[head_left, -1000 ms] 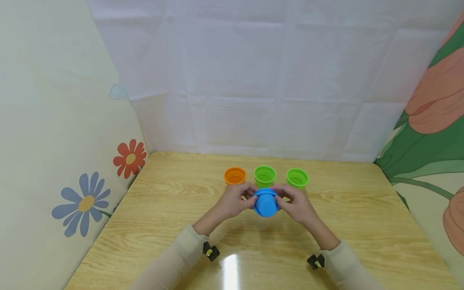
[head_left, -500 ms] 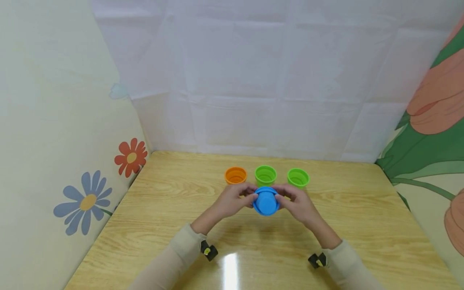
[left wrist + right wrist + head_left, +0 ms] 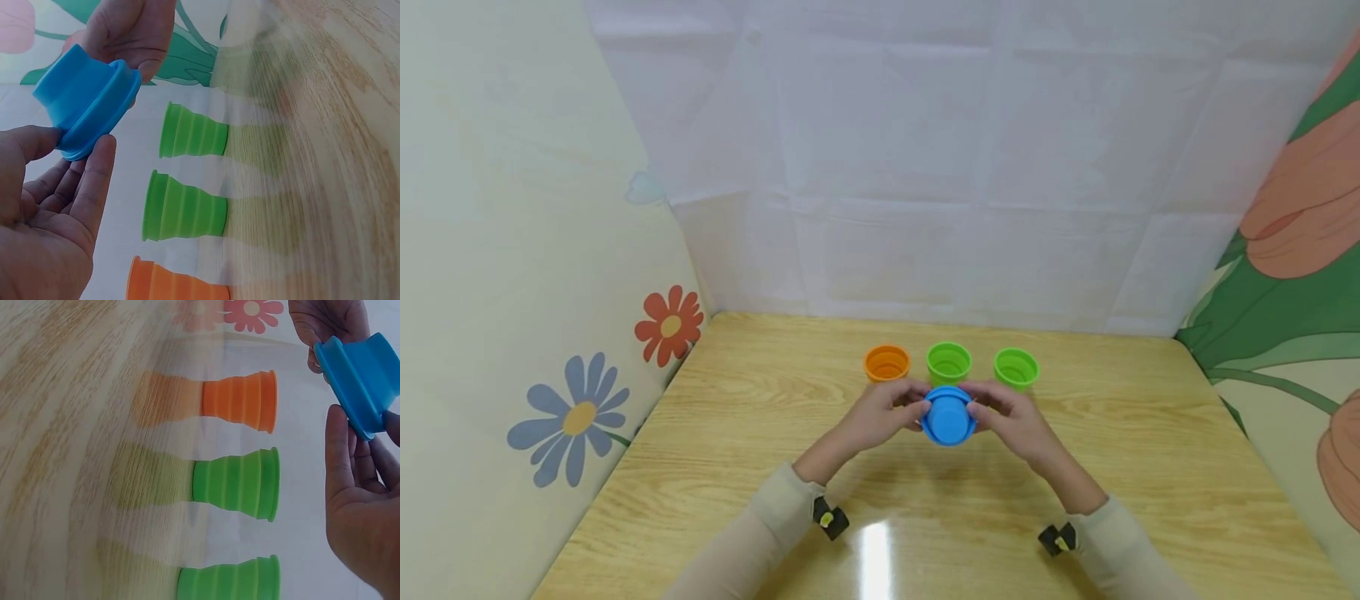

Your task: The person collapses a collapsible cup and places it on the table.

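A blue collapsible cup (image 3: 949,419), partly folded, is held above the table between both hands, its base tilted toward the head camera. My left hand (image 3: 883,412) pinches one side of its rim, thumb on the near face and fingers behind. On the opposite side my right hand (image 3: 1013,418) grips the rim in the same way. The left wrist view shows the blue cup (image 3: 87,100) with a stepped body and a wide collar. Just beyond the hands stand an orange collapsible cup (image 3: 887,363), a green one (image 3: 948,363) and another green one (image 3: 1017,367), all upright and extended.
The wooden table (image 3: 760,400) meets a white cloth backdrop (image 3: 880,167) at its far edge. Flower-printed panels flank it, with a blue flower (image 3: 578,419) at the left. Black wrist cameras are strapped near both beige sleeves (image 3: 1116,533).
The blue cup has tipped slightly, so its base faces the head camera more squarely and its body looks shorter. Both hands keep their grip; the three standing cups stay put.
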A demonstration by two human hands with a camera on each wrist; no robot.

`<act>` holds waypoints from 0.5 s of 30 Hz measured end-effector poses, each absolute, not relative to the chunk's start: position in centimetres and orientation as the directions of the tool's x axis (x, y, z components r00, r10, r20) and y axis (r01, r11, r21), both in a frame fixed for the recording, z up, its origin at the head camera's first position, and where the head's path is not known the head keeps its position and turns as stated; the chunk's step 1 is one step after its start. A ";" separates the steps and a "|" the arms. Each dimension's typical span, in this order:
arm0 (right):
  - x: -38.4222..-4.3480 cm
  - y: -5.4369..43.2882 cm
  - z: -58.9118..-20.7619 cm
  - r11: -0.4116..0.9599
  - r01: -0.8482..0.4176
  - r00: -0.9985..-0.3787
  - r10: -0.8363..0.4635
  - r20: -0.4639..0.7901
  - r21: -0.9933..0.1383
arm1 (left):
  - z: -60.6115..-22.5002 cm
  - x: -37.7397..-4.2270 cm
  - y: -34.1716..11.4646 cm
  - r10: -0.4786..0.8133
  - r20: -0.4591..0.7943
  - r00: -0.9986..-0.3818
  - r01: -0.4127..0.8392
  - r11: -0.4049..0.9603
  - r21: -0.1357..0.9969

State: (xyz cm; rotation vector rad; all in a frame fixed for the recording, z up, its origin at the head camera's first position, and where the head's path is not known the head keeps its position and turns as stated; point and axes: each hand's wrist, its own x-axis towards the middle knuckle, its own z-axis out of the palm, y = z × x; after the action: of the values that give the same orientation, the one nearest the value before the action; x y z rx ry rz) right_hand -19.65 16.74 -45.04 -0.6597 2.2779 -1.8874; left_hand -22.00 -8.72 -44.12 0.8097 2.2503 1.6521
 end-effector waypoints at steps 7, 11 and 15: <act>-19.5 16.9 -44.9 0.109 -0.220 -0.898 -0.411 0.157 -0.969 | -43.9 -21.9 -8.7 0.567 0.124 -0.815 0.280 0.198 0.939; -19.5 16.9 -44.9 0.105 -0.220 -0.896 -0.414 0.159 -0.970 | -43.9 -21.8 -8.8 0.566 0.129 -0.814 0.287 0.199 0.937; -19.5 17.0 -44.8 0.103 -0.226 -0.895 -0.414 0.165 -0.969 | -44.0 -21.8 -8.7 0.566 0.137 -0.813 0.298 0.202 0.933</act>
State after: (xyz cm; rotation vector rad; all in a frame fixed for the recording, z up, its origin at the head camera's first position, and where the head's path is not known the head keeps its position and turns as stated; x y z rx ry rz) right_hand -19.48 16.96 -44.82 -0.6506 2.2176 -1.9022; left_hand -21.81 -8.73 -44.02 0.8249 2.2405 1.6532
